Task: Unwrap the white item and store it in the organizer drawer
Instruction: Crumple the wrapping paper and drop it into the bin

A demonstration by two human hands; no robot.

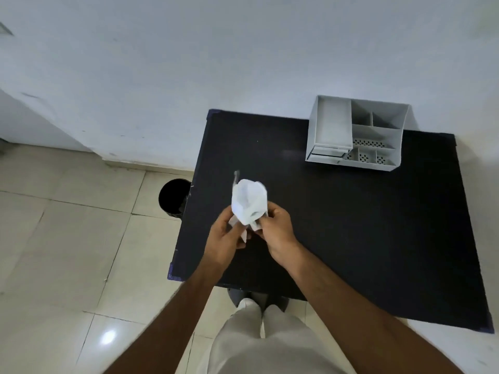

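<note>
A white item in a thin white wrapper [249, 202] is held above the left part of the black table [351, 225]. My left hand [225, 240] pinches its lower left edge, and my right hand [278, 229] pinches the lower right edge. The wrapper stands up from both hands and looks puffed out. What lies inside it is hidden. A grey organizer [356, 133] with several compartments stands at the table's far right. Its small drawers [326, 155] sit at its front left corner and look slightly pulled out.
A black round bin [172, 198] stands on the tiled floor just left of the table. A white wall runs behind the table. My legs in light trousers show below the table's near edge.
</note>
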